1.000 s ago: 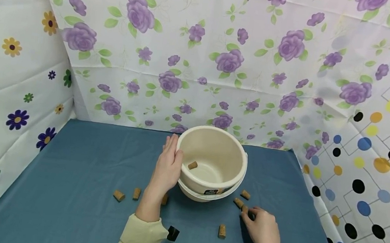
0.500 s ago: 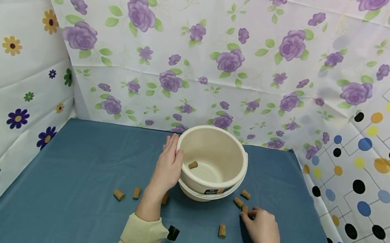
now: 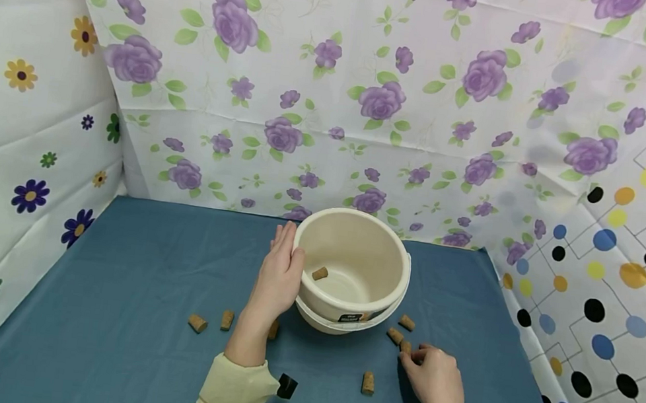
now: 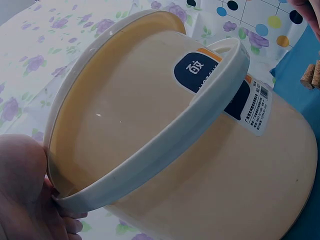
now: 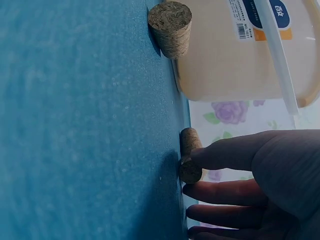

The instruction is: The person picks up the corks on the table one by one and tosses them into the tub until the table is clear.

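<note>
A cream plastic bucket (image 3: 349, 291) with a white handle (image 4: 165, 145) and a label stands on the blue cloth, one cork (image 3: 320, 273) lying inside. My left hand (image 3: 280, 270) rests against the bucket's left side near the rim, its fingers extended. Right of the bucket, my right hand (image 3: 434, 377) pinches a cork (image 5: 191, 171) between thumb and index finger, low at the cloth. A second cork (image 3: 395, 336) lies right beside the pinched one, and another cork (image 3: 407, 322) just behind that.
A cork (image 3: 368, 383) lies in front of the bucket. To the left are two more corks, one upright (image 3: 227, 320) and one on its side (image 3: 197, 323); another cork (image 3: 273, 330) is partly hidden behind the left wrist. Patterned sheets (image 3: 335, 96) wall the blue cloth (image 3: 134, 339).
</note>
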Action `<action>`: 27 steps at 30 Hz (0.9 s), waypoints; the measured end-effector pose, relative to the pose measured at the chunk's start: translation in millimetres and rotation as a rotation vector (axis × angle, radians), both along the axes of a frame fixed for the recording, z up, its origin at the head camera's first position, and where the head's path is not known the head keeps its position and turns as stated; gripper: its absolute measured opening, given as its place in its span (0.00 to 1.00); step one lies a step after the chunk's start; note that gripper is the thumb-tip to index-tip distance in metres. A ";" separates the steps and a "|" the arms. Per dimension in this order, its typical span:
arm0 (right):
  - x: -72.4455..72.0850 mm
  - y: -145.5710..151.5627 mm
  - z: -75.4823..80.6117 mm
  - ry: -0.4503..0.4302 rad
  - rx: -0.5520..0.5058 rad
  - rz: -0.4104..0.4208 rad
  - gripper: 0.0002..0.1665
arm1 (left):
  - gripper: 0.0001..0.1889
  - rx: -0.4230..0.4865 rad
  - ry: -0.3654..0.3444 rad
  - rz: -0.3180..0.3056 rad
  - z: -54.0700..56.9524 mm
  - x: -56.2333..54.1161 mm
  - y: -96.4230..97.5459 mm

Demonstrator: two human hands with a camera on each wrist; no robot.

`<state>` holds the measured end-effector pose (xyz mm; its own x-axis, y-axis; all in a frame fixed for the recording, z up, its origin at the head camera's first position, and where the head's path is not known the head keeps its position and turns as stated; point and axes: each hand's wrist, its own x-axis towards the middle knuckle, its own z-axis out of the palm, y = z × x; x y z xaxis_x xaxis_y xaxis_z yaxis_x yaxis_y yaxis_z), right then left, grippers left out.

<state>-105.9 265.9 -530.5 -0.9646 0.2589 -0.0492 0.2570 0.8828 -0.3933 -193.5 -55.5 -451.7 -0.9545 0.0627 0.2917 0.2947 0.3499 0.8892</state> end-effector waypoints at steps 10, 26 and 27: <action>4.6 4.9 2.7 -0.003 -0.023 -0.013 0.12 | 0.31 0.003 -0.005 -0.005 2.3 2.9 0.3; 7.0 11.7 8.6 0.007 -0.028 -0.080 0.15 | 0.31 -0.012 -0.004 0.005 2.9 1.2 1.1; 7.1 12.1 8.7 0.010 -0.027 -0.081 0.16 | 0.31 -0.013 -0.003 0.005 2.6 1.2 1.0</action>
<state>-98.8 278.0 -521.7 -0.9409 0.3352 -0.0476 0.3233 0.8480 -0.4199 -192.4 -54.4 -449.0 -0.9557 0.0618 0.2877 0.2901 0.3624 0.8857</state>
